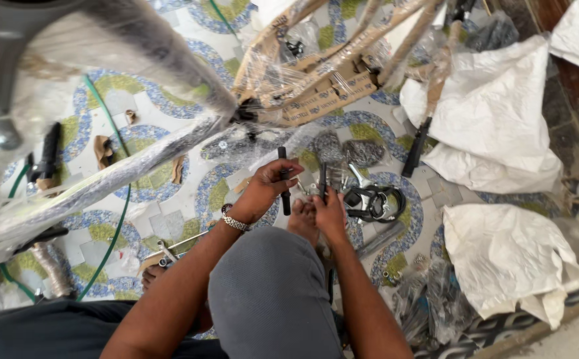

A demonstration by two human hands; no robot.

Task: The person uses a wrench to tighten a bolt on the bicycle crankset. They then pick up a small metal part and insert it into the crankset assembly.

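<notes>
Two hands at frame centre over patterned tile floor [170,199]; left hand [266,189] wrapped shut around black rubber handlebar grip [284,193], held upright; right hand [329,209] pinched closed on slim dark metal tool [322,179], just beside the grip at 3 o'clock; grip looks light, stiff core, tacky rubber, best held mid-length; brake parts with black cable [372,199] at 3 o'clock; white sacks [502,133] at 2 o'clock; plastic-wrapped bike frame [103,179] at 10 o'clock.
</notes>
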